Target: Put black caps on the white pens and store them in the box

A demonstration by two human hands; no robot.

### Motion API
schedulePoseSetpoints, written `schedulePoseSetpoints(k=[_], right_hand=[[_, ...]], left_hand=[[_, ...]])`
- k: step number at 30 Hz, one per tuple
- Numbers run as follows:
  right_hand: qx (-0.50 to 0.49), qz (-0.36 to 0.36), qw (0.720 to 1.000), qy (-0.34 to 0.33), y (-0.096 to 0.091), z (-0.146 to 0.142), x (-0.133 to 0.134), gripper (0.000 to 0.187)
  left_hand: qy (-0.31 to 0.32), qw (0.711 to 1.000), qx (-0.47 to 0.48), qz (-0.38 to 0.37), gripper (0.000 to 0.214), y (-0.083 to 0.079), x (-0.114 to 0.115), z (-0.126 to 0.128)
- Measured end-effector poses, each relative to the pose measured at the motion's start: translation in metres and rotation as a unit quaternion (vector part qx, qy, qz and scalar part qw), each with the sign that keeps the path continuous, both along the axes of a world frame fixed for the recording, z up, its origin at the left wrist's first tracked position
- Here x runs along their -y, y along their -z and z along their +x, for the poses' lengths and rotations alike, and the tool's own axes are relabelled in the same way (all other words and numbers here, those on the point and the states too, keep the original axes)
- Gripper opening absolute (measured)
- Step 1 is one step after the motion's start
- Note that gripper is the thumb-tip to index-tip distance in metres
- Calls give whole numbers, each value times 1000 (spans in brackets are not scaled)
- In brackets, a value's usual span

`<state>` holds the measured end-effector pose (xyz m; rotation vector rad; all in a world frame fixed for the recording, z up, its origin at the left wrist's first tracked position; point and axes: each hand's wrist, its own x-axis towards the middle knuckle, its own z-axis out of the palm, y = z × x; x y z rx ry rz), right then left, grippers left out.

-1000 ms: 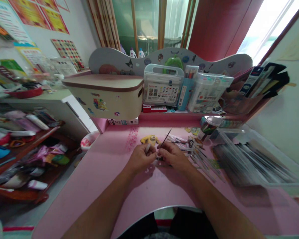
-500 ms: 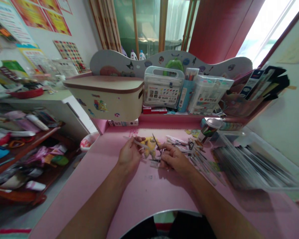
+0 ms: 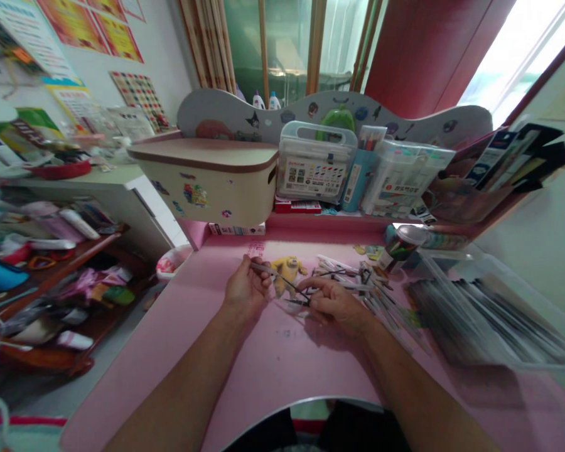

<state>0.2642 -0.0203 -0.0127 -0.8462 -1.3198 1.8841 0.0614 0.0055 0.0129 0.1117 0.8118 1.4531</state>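
Note:
Both my hands rest on a pink desk (image 3: 273,364). My left hand (image 3: 245,290) is closed in a pinch on one end of a thin pen (image 3: 282,280). My right hand (image 3: 332,302) is closed on the pen's other end, close to the desk. The pen lies slanted between the two hands, over a small yellow bear figure (image 3: 289,269) that sits just behind them. A scatter of several pens (image 3: 358,285) lies on the desk right beside my right hand.
A cream storage box (image 3: 207,179) stands at the back left, with clear cases of markers (image 3: 315,163) beside it. A clear plastic tray of pens (image 3: 489,314) fills the right side. A cup (image 3: 398,245) stands behind the scatter. Cluttered shelves (image 3: 42,263) stand to the left.
My hands have drawn apart; the left moved left and back. The pen that stood tilted up in my right hand now lies low, stretched between both hands.

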Motion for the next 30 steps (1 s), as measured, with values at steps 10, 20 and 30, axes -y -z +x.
schedulePoseSetpoints(k=[10, 20, 30], right_hand=[[-50, -36, 998, -13, -5, -2, 3, 31], [-73, -1, 991, 112, 0, 1, -9, 35], [410, 416, 798, 151, 4, 1, -12, 13]], left_hand=[[126, 984, -99, 78, 34, 12, 9, 5], [176, 984, 9, -2, 32, 12, 10, 6], [87, 994, 62, -36, 40, 1, 4, -4]])
